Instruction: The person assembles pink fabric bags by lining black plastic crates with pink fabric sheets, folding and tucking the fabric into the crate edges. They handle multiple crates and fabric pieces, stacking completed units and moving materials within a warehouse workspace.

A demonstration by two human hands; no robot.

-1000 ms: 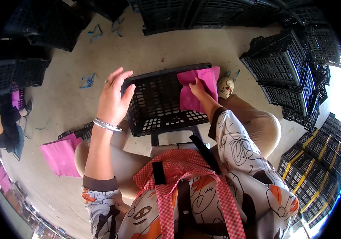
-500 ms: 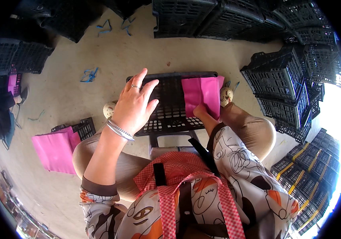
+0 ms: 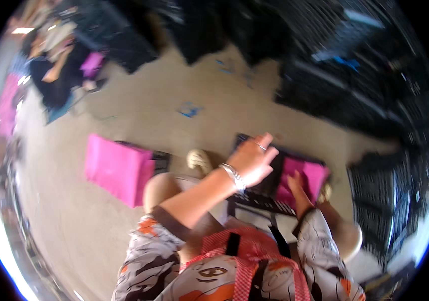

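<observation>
In front of me lies a black perforated plastic crate [image 3: 266, 202], partly covered by my left forearm and hand. A bright pink folded sheet [image 3: 311, 171] rests over its right part. My left hand [image 3: 254, 161] hovers above the crate, fingers apart and holding nothing; a ring and a silver bracelet are on it. My right hand [image 3: 297, 184] is at the pink sheet, touching it, but blur hides how its fingers are set. To my left, a stack of pink sheets [image 3: 116, 168] lies over another black crate [image 3: 161, 161].
Stacked black crates [image 3: 335, 93] line the far side, and more crates [image 3: 382, 195] stand at the right. Blue strap scraps [image 3: 189, 109] lie on the concrete floor [image 3: 139, 110]. Another person [image 3: 56, 75] sits at the far left, near a pink piece [image 3: 92, 64].
My view has swung left, so the crate and both hands appear farther right and the picture is smeared. My left hand remains open above the crate; my right stays at the pink sheet.
</observation>
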